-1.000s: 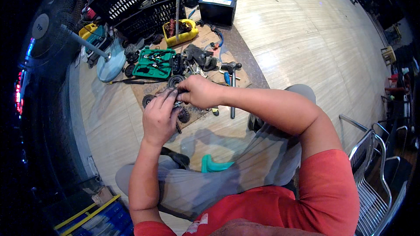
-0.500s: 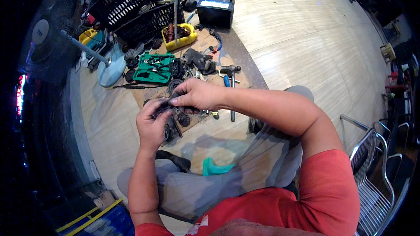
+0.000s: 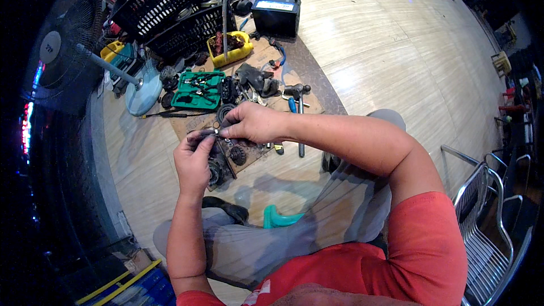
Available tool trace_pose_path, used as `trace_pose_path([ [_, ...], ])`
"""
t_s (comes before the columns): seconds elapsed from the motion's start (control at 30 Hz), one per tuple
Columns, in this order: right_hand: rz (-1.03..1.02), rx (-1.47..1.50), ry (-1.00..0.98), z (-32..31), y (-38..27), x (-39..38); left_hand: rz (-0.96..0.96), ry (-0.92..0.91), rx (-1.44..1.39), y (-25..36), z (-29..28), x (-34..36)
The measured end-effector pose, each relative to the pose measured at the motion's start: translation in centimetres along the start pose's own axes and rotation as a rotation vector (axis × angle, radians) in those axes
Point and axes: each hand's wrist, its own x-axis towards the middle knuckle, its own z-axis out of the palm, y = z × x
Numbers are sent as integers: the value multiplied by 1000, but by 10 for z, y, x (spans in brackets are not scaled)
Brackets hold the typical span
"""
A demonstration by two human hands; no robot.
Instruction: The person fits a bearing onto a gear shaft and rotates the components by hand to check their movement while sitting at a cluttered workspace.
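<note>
My left hand [image 3: 191,161] and my right hand [image 3: 252,122] pinch a small dark and metal part [image 3: 216,132] between their fingertips, its shape unclear. Just beyond them lies a dark round part [image 3: 224,112] on a cardboard sheet [image 3: 311,99], with a toothed dark part [image 3: 238,156] below. An open green tool case [image 3: 197,98] holds pliers. A hammer [image 3: 301,124] and a blue-handled tool [image 3: 292,105] lie right of the case, near grimy loose parts [image 3: 256,79].
A standing fan [image 3: 137,93] is at left, black crates [image 3: 161,5], a yellow container [image 3: 238,54] and a black battery [image 3: 275,22] at back. A teal plastic object [image 3: 275,218] lies by my legs. A metal chair [image 3: 481,243] is at right, bare floor [image 3: 391,51] beyond.
My left hand has moved left and slightly down from one second ago, its thumb now nearer the fingers. My right hand has shifted slightly left and down, still pinching beside it.
</note>
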Motion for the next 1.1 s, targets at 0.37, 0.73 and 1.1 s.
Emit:
trace_pose_path([
  [0.37, -551, -869, 310, 7, 14, 6, -209, 42, -241, -4, 5, 6],
  [0.73, -527, -611, 243, 1, 20, 9, -131, 45, -304, -10, 5, 6],
  [1.1, 150, 348, -74, 4, 6, 3, -122, 15, -321, -8, 6, 5],
])
